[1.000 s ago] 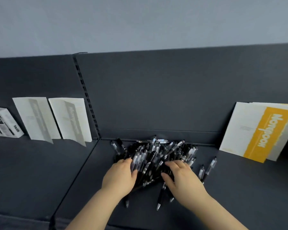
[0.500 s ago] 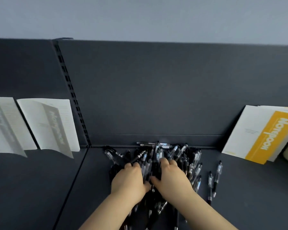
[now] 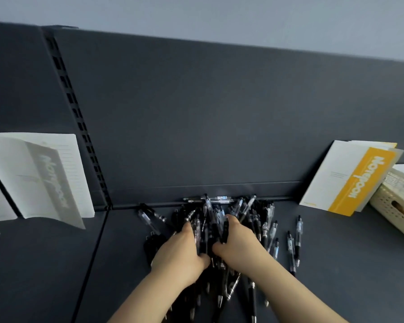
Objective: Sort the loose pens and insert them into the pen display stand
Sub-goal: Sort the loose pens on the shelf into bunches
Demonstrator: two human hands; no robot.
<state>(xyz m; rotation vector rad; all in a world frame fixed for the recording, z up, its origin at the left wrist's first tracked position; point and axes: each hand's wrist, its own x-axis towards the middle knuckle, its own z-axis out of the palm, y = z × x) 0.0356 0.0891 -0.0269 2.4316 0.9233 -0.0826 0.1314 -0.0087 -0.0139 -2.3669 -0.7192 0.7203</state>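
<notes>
Here, the pens [image 3: 250, 213] lie in a dense heap on the dark shelf [image 3: 348, 271], with the far edge of the heap touching the back panel [image 3: 196, 113]. Both hands are sunk into the middle of the heap, side by side and nearly touching. The left hand [image 3: 180, 251] has its fingers [image 3: 189, 228] curled down over a bunch of black barrels, clenched on them from the left. The right hand [image 3: 239, 244] has its fingers [image 3: 232, 221] wrapped round the same bunch from the right, its thumb pressed against the barrels between the two hands. The gripped pens project beyond the fingertips toward the back panel, and more pens trail under the wrists toward the near edge. A few single pens [image 3: 297, 231] lie apart to the right of the right hand, roughly parallel. A yellow-banded notebook [image 3: 350, 180] leans on the back panel at the right, just beside a cream basket [image 3: 397, 203]. A white booklet [image 3: 44, 176] leans at the left, beyond the slotted upright [image 3: 79, 122].
</notes>
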